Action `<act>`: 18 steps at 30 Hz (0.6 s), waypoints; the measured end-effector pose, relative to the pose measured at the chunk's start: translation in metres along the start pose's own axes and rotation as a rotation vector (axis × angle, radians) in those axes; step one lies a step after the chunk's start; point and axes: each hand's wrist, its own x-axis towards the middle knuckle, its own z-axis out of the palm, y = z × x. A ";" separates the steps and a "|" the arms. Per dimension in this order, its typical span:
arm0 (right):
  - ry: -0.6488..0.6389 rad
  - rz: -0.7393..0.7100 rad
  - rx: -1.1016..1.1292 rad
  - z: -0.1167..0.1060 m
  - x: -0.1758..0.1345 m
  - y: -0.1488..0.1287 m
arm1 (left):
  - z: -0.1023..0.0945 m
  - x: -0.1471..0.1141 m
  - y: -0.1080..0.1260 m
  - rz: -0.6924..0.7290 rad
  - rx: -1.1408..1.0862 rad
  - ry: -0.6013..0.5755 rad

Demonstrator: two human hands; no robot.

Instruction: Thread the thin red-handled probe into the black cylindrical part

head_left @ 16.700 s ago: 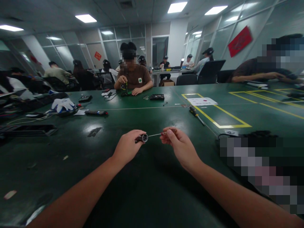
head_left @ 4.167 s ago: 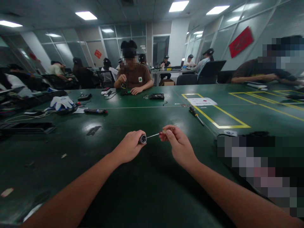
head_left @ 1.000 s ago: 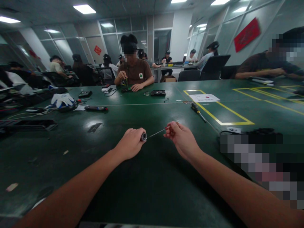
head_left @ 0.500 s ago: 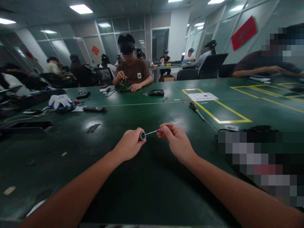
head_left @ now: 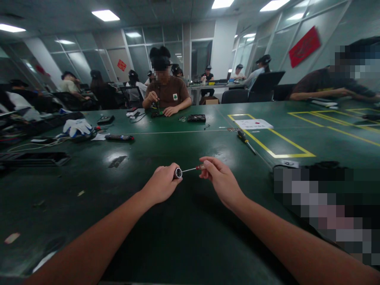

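Note:
My left hand (head_left: 162,183) is wrapped round a dark cylindrical object (head_left: 178,173) whose round, light-rimmed end faces right. Most of that cylinder is hidden in the palm. Between thumb and fingers, my right hand (head_left: 221,178) grips a small screwdriver (head_left: 198,168) with a reddish, see-through handle. Its thin metal shaft points left and reaches the rimmed end of the cylinder. Whether the tip sits inside or only against the rim I cannot tell. Both hands are above the green table (head_left: 184,237).
A black-and-yellow screwdriver (head_left: 247,141) lies right of centre, near a white sheet (head_left: 253,124) and yellow tape. White gloves (head_left: 77,127), a dark cylindrical tool (head_left: 119,137) and a black tray (head_left: 34,159) are on the left. Opposite, a person (head_left: 168,93) handles a green board.
My right fingers have shifted and spread a little on the small screwdriver, showing more of its handle. The whole view has tilted slightly upward. My left hand keeps its hold.

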 end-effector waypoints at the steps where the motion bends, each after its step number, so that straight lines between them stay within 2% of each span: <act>1: 0.011 0.003 0.018 0.000 0.001 0.001 | 0.000 0.000 0.000 -0.001 -0.003 0.001; 11: 0.014 0.030 0.047 0.004 0.002 0.006 | 0.002 0.001 -0.002 0.001 0.019 -0.025; 13: 0.046 0.079 0.134 -0.001 0.007 0.005 | 0.000 0.002 -0.002 0.075 0.069 0.023; 15: 0.004 0.217 0.270 -0.008 0.013 0.001 | -0.003 0.004 -0.003 0.150 0.140 0.114; 18: 0.069 0.171 0.335 -0.014 0.018 -0.005 | -0.006 0.006 -0.005 0.156 0.181 0.166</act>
